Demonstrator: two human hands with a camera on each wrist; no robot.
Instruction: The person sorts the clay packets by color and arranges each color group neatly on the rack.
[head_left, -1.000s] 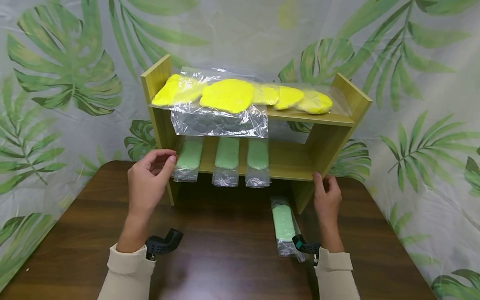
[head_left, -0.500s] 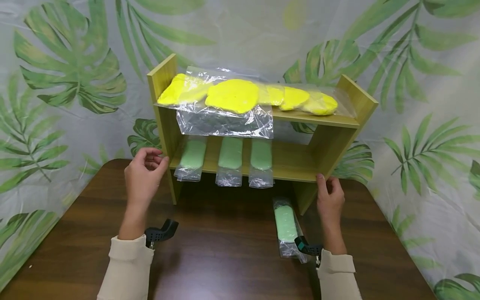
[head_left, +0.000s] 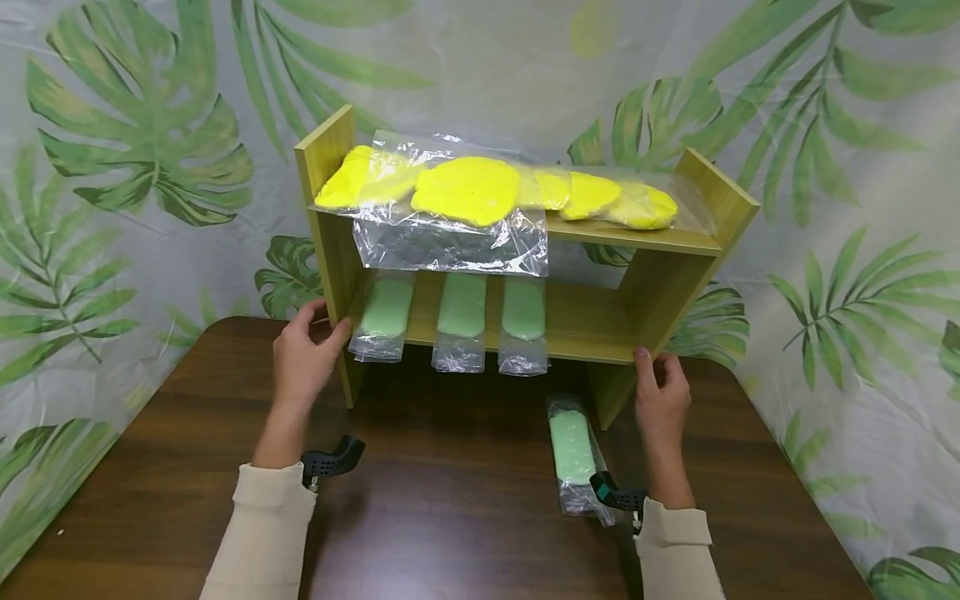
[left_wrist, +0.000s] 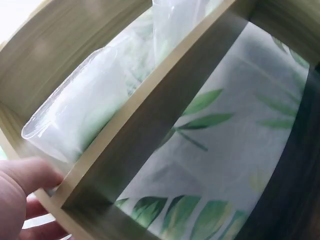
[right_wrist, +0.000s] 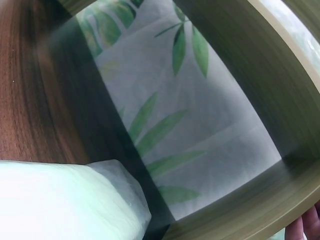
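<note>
A two-tier wooden shelf (head_left: 675,283) stands on the table, seen in the head view. My left hand (head_left: 303,358) grips its left side panel at the middle board, thumb in front and the other fingers outside. In the left wrist view, that thumb (left_wrist: 37,172) lies by the board's corner. My right hand (head_left: 662,396) holds the right side panel near the same board's end. Yellow soft lumps (head_left: 467,192) in clear bags lie along the top board. Three pale green slabs in clear bags, the middle slab (head_left: 461,307) among them, lie on the board below.
Another bagged green slab (head_left: 572,450) lies on the brown table (head_left: 450,517), by the shelf's right foot and close to my right wrist's camera mount (head_left: 617,492). A leaf-printed cloth (head_left: 135,125) hangs behind. Bag ends overhang both boards' front edges.
My left hand drew back leftward from beside the leftmost green slab, then came in to the left side panel. The right hand stays on its panel. The view shifted slightly.
</note>
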